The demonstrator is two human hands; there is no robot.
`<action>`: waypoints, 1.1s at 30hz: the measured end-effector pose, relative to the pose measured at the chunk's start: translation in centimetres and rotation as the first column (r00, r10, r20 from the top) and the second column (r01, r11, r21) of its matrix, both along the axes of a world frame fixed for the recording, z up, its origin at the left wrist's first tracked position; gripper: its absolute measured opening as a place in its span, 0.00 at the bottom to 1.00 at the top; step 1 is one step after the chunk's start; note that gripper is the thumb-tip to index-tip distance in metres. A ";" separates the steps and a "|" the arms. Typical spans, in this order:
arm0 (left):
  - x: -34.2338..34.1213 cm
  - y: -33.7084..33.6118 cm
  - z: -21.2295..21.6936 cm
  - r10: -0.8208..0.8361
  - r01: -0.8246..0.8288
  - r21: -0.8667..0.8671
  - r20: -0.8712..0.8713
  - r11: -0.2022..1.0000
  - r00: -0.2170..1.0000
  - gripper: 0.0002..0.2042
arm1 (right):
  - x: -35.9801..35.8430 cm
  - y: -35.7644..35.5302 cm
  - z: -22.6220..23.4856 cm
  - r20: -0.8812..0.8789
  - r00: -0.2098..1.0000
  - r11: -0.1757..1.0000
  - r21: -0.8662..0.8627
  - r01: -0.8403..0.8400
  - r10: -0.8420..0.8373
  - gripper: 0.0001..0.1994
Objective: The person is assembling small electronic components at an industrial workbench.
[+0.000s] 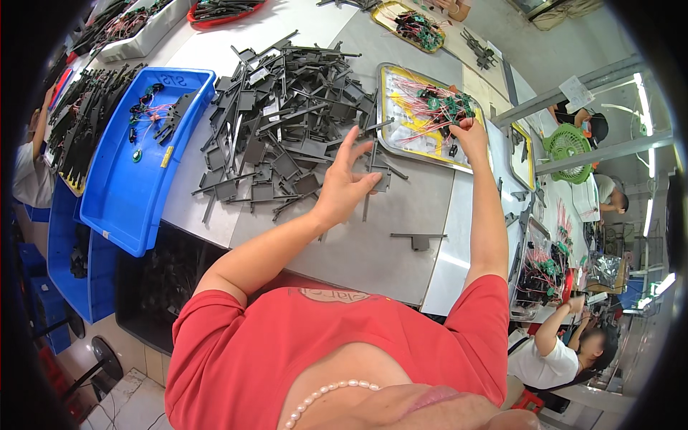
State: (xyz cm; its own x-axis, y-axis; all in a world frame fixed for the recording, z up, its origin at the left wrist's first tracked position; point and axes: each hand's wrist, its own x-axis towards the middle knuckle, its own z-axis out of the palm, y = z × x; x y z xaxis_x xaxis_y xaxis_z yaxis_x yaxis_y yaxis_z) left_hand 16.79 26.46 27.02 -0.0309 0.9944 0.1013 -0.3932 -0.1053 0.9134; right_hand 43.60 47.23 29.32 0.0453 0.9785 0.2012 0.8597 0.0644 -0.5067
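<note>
Left hand [342, 188] open, fingers spread, fingertips over the near right edge of the pile of black plastic brackets [287, 115], touching or about to touch one; nothing gripped yet. Right hand [469, 132] pinched shut on a small wired part at the near edge of the metal tray [390, 107], which holds red-wired green boards [444, 104]. Looks like the pick-up step: one bracket, one wired piece. Next likely needs the left fingers closing on a single bracket. Lone bracket [418, 239] lies nearer; blue bin [118, 193] far left.
</note>
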 end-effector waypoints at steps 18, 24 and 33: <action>-0.4 0.2 0.2 -0.400 0.551 -0.064 0.618 0.832 0.676 0.12 | -6.3 -18.8 3.1 -0.947 0.284 0.793 -0.287 -0.538 -0.150 0.09; -0.5 0.2 -0.2 -0.463 0.527 -0.066 0.396 0.847 0.793 0.11 | -7.8 -24.3 0.1 -0.822 0.540 0.597 -0.527 -0.605 -0.179 0.10; -0.6 0.1 0.2 -0.520 0.589 -0.038 0.428 0.807 0.740 0.12 | -5.6 -24.0 0.7 -0.552 0.829 0.788 -0.472 -0.396 0.086 0.13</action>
